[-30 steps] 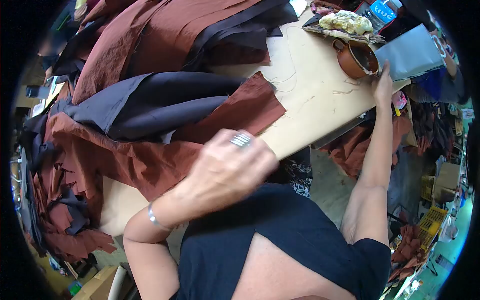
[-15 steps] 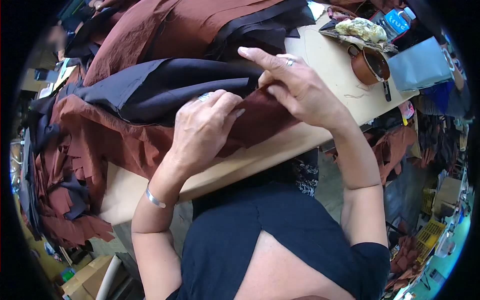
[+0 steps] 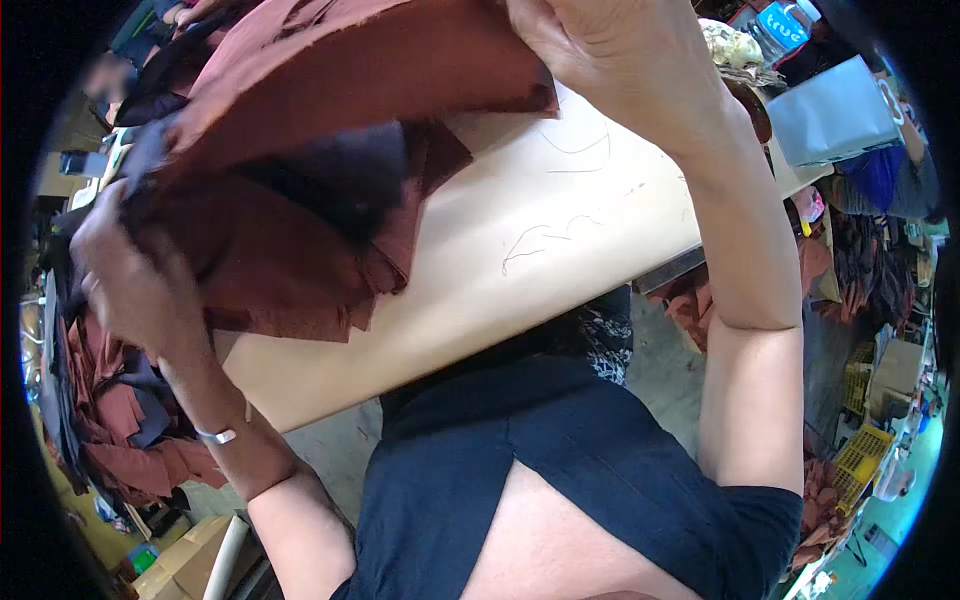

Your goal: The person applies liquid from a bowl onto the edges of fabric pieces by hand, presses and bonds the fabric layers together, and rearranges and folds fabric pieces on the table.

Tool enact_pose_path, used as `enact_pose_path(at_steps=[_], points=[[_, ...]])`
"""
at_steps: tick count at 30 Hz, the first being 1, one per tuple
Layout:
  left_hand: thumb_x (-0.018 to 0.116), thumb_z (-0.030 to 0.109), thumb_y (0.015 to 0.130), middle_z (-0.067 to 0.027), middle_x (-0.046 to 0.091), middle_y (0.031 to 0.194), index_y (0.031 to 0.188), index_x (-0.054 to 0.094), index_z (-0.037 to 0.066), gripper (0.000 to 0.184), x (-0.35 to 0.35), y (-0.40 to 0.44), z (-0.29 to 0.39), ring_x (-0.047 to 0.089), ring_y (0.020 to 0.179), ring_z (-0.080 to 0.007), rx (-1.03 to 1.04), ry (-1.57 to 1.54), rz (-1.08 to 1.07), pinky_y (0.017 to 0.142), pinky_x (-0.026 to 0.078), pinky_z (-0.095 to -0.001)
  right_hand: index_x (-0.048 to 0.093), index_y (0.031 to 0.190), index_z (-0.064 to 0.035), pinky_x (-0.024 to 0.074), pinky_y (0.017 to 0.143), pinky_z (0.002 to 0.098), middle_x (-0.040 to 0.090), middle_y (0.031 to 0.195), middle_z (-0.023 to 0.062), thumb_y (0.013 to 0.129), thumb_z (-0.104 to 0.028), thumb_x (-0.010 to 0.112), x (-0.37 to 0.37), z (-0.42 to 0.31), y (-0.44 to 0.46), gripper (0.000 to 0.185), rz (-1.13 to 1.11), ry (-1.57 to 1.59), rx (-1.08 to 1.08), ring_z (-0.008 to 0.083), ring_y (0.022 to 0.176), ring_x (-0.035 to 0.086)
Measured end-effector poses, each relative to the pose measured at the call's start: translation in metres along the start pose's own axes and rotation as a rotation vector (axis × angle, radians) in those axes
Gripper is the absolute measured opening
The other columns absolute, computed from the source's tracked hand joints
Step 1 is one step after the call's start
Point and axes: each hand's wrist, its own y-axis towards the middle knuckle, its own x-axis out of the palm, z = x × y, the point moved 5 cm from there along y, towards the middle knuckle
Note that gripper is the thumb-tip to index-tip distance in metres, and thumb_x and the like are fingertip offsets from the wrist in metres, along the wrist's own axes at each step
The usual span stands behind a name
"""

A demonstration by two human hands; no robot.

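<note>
A reddish-brown cloth piece (image 3: 400,65) hangs raised over the table, stretched between both hands. My right hand (image 3: 610,55) is closed on its right end at the top of the view; the fingertips are partly out of frame. At the far left my left hand (image 3: 135,275), blurred by motion, is closed around the gathered left end of the cloth, where dark fabric also bunches up. Beneath the raised piece lie dark cloth (image 3: 345,180) and more reddish-brown pieces (image 3: 290,265) with uneven edges, spread over the table's left part.
Loose threads lie on the pale tabletop (image 3: 480,330). At the right back stand a brown cup (image 3: 750,108), partly behind my right arm, a light-blue container (image 3: 835,115) and a water bottle (image 3: 785,30). Cloth scraps (image 3: 130,450) hang off the left edge. Yellow crates (image 3: 860,465) stand at lower right.
My hands were close together at the cloth edge and are now far apart. The left moved far left, the right up and nearer the camera. The cloth is lifted, uncovering more tabletop.
</note>
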Motion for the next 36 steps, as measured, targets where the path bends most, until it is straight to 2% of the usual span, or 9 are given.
enact_pose_path(at_steps=[5, 6, 7, 12, 18, 21, 26, 30, 36], points=[[0.055, 0.01, 0.08, 0.0003, 0.058, 0.105, 0.119, 0.06, 0.028, 0.043, -0.02, -0.021, 0.098, 0.057, 0.088, -0.018, 0.383, 0.047, -0.072, 0.073, 0.042, -0.0332, 0.049, 0.127, -0.0065, 0.0485, 0.071, 0.035, 0.063, 0.095, 0.012, 0.071, 0.014, 0.051, -0.047, -0.01, -0.046, 0.06, -0.186, -0.283, 0.326, 0.0256, 0.076, 0.06], [0.054, 0.012, 0.08, 0.0004, 0.055, 0.107, 0.12, 0.059, 0.027, 0.044, -0.015, -0.031, 0.124, 0.057, 0.082, -0.0148, 0.417, -0.126, -0.164, 0.072, 0.04, -0.0321, 0.056, 0.121, -0.0071, 0.0471, 0.068, 0.0305, 0.062, 0.089, 0.0055, 0.072, 0.016, 0.054, -0.053, -0.007, -0.084, 0.055, -0.229, -0.351, 0.439, 0.0173, 0.072, 0.058], [0.052, 0.013, 0.081, 0.0005, 0.052, 0.11, 0.122, 0.058, 0.027, 0.044, -0.01, -0.041, 0.15, 0.056, 0.077, -0.0116, 0.437, -0.299, -0.264, 0.07, 0.038, -0.031, 0.052, 0.127, -0.013, 0.0429, 0.077, 0.0406, 0.062, 0.091, 0.0096, 0.07, 0.012, 0.055, -0.056, -0.013, -0.103, 0.063, -0.264, -0.306, 0.504, 0.0269, 0.082, 0.056], [0.053, 0.015, 0.078, -0.0089, 0.048, 0.113, 0.12, 0.052, 0.005, 0.043, -0.008, -0.062, 0.21, 0.056, 0.073, -0.015, 0.558, -0.724, -0.499, 0.068, 0.04, -0.0325, 0.049, 0.131, -0.0146, 0.0412, 0.08, 0.0355, 0.062, 0.088, 0.0036, 0.07, 0.016, 0.053, -0.07, -0.047, -0.177, 0.069, -0.511, -0.347, 0.777, 0.0203, 0.078, 0.054], [0.047, 0.014, 0.082, -0.0112, 0.047, 0.126, 0.126, 0.047, 0.005, 0.046, -0.008, -0.057, 0.23, 0.055, 0.058, -0.0111, 0.678, -0.816, -0.568, 0.067, 0.042, -0.0306, 0.055, 0.125, -0.0112, 0.0434, 0.081, 0.0319, 0.06, 0.082, 0.0065, 0.066, 0.02, 0.047, -0.087, -0.051, -0.186, 0.068, -0.45, -0.33, 0.915, 0.0205, 0.08, 0.057], [0.054, 0.017, 0.08, -0.0132, 0.049, 0.124, 0.127, 0.046, 0.007, 0.048, -0.004, -0.059, 0.231, 0.06, 0.071, -0.0201, 0.639, -0.891, -0.634, 0.067, 0.045, -0.0361, 0.055, 0.124, -0.0122, 0.0437, 0.081, 0.0328, 0.064, 0.088, 0.0085, 0.066, 0.015, 0.051, -0.105, -0.049, -0.179, 0.064, -0.377, -0.437, 0.801, 0.0226, 0.082, 0.059], [0.05, 0.013, 0.079, -0.0128, 0.049, 0.123, 0.126, 0.047, 0.004, 0.048, -0.006, -0.056, 0.23, 0.058, 0.062, -0.0141, 0.667, -0.866, -0.594, 0.067, 0.043, -0.0313, 0.061, 0.105, -0.0078, 0.0421, 0.09, 0.0423, 0.056, 0.118, 0.0109, 0.071, -0.018, 0.071, -0.165, -0.02, -0.157, 0.036, -0.497, -0.822, 0.954, 0.0304, 0.108, 0.05], [0.05, 0.013, 0.078, -0.0136, 0.048, 0.125, 0.125, 0.048, 0.003, 0.048, -0.006, -0.055, 0.228, 0.059, 0.062, -0.0147, 0.661, -0.876, -0.609, 0.066, 0.044, -0.0324, 0.064, 0.108, -0.0131, 0.0378, 0.099, 0.0436, 0.041, 0.137, 0.0158, 0.065, -0.043, 0.074, -0.178, 0.012, -0.185, 0.053, -0.839, -0.833, 1.081, 0.0352, 0.123, 0.042], [0.049, 0.013, 0.08, -0.0146, 0.047, 0.13, 0.127, 0.047, 0.003, 0.048, -0.008, -0.062, 0.23, 0.059, 0.057, -0.0143, 0.657, -0.819, -0.602, 0.066, 0.045, -0.0335, 0.062, 0.117, -0.0169, 0.0377, 0.099, 0.0446, 0.04, 0.138, 0.0183, 0.061, -0.051, 0.071, -0.168, 0.035, -0.198, 0.066, -1.13, -0.802, 1.219, 0.0339, 0.125, 0.04]])
